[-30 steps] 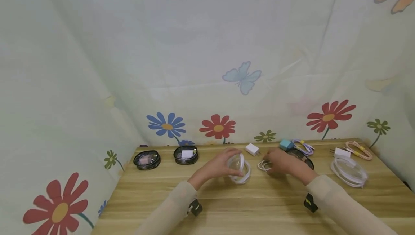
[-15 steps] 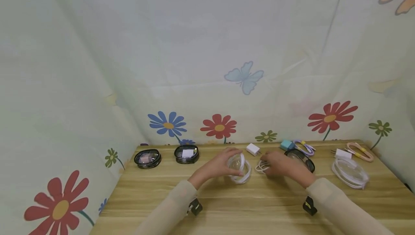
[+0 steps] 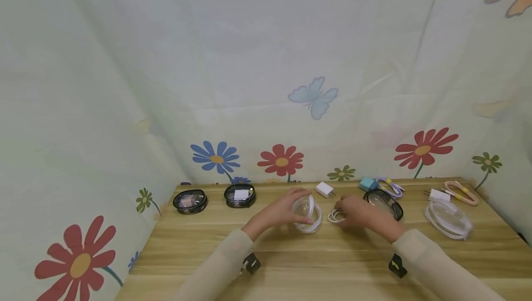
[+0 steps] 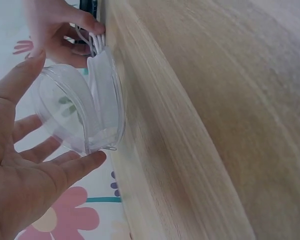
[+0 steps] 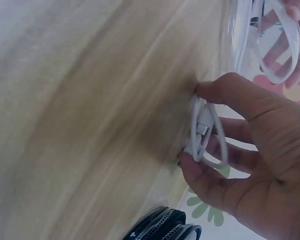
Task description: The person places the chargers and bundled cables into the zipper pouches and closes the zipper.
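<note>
My left hand (image 3: pixel 282 209) holds a small clear pouch (image 4: pixel 101 85) with white trim, thumb at the upper edge of its raised lid and fingers along the other edge. The pouch gapes on the wooden table. Just to its right, my right hand (image 3: pixel 358 212) grips a coiled white charging cable (image 5: pixel 221 142) low over the wood. In the right wrist view, the thumb and fingertips close round the loops and a metal plug end shows among them. A white charger plug (image 3: pixel 324 189) lies behind, between the two hands.
A black-trimmed clear pouch (image 3: pixel 380 201) lies behind my right wrist. Farther back are a teal charger (image 3: pixel 368 184) and a purple cable (image 3: pixel 395 191). At right sit another white-trimmed pouch (image 3: pixel 450 221), a white charger (image 3: pixel 439 195) and a peach cable (image 3: pixel 467 197). Two filled black-trimmed pouches (image 3: pixel 190 201) stand at left.
My right hand has shifted slightly left with the white cable, nearer the pouch. The left hand keeps its hold, and the pouch stays in place.
</note>
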`<state>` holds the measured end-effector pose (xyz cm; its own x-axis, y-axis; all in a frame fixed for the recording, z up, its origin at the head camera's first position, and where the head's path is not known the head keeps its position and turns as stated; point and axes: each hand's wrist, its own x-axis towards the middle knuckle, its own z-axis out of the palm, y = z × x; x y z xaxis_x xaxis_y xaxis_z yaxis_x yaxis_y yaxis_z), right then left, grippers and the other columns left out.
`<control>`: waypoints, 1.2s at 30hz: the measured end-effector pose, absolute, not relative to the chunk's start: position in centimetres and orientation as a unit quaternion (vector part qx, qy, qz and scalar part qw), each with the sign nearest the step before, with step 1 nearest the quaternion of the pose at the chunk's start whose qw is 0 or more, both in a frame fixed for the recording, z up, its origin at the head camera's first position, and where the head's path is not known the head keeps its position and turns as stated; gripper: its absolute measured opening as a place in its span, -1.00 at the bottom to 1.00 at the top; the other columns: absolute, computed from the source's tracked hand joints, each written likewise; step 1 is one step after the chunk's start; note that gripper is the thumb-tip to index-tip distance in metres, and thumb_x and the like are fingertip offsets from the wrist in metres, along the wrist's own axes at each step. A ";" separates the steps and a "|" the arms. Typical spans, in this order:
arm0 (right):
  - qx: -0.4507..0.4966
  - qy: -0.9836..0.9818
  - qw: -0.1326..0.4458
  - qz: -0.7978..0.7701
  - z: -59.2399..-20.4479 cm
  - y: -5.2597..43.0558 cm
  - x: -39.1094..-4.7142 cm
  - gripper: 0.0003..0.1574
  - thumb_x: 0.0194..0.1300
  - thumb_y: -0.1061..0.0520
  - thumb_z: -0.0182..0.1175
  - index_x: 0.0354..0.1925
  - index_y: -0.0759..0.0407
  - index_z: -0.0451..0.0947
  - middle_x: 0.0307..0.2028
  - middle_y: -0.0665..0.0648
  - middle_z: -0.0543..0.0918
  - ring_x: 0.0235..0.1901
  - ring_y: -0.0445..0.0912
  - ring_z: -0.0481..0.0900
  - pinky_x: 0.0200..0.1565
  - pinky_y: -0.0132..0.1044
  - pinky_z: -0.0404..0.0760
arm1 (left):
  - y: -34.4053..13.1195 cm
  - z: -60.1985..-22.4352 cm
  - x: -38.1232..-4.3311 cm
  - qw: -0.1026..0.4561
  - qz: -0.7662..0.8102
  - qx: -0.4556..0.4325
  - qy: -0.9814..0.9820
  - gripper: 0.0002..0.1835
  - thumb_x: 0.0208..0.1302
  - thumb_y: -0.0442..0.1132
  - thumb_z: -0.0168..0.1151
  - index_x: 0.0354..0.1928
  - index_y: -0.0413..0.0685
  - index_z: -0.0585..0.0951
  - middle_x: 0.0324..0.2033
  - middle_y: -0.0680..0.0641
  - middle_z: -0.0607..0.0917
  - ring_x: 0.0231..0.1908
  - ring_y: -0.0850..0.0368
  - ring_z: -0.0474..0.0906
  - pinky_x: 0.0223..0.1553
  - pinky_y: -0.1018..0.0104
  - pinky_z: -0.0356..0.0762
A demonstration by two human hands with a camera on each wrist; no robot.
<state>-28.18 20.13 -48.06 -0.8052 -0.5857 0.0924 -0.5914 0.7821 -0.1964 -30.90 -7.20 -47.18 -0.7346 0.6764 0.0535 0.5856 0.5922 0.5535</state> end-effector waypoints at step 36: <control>0.278 -0.954 0.024 0.109 -46.4 18.7 -28.1 -0.41 -0.04 0.16 0.53 0.01 0.33 0.68 -0.13 0.21 0.73 -0.29 -0.11 0.64 -0.24 -0.23 0.66 | -6.9 -47.1 -30.7 0.079 0.274 0.345 0.894 -0.06 0.12 0.14 0.54 0.53 0.18 0.34 0.50 -0.03 0.36 0.47 -0.02 0.35 0.45 -0.04 0.41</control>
<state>-28.07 18.66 -46.42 -0.8448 -0.5246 0.1056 -0.5349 0.8221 -0.1952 -30.71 -6.90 -47.14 -0.7495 0.6604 0.0470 0.5732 0.6117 0.5452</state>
